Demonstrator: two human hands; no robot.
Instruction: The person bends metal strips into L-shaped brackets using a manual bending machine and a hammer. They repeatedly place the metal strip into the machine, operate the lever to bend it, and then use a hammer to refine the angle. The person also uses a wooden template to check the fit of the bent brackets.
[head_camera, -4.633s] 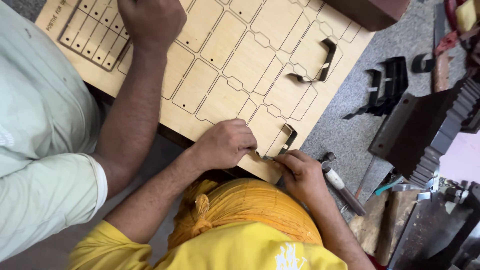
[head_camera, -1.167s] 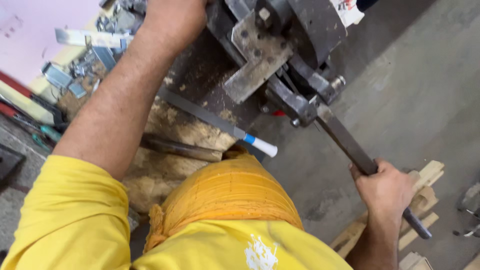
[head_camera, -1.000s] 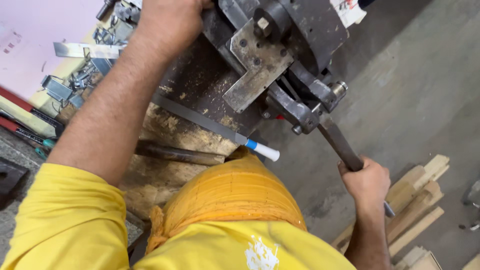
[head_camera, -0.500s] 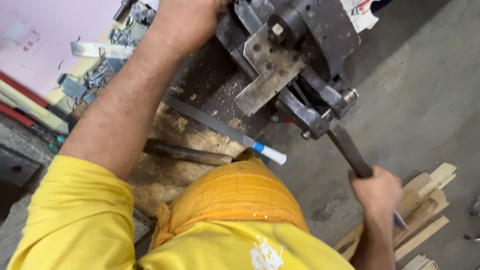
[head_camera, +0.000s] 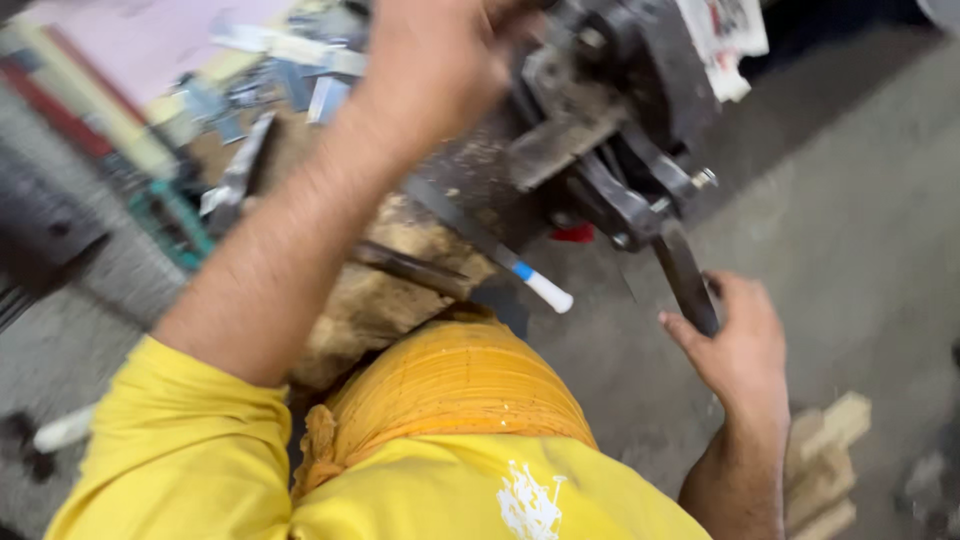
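My right hand (head_camera: 745, 350) is closed around the dark lever (head_camera: 685, 275) of a heavy black metal bench machine (head_camera: 620, 120). The lever slopes down from the machine's jaw toward me. My left hand (head_camera: 435, 65) is raised at the top of the machine with its fingers curled. The blur hides what it holds, if anything. A flat steel blade with a white and blue tip (head_camera: 535, 285) lies across a rough wooden block (head_camera: 390, 300) under the machine.
Cut metal strips (head_camera: 290, 65) and a pink sheet (head_camera: 150, 40) lie at the top left. Wood offcuts (head_camera: 830, 450) sit on the grey floor at the lower right. A dark rod (head_camera: 410, 265) rests on the block. An orange cloth (head_camera: 450, 390) is below me.
Earlier both hands were on a slotted plywood board beside another person. In the last second my right hand has swung the lever nearer the machine, and the view has drifted.
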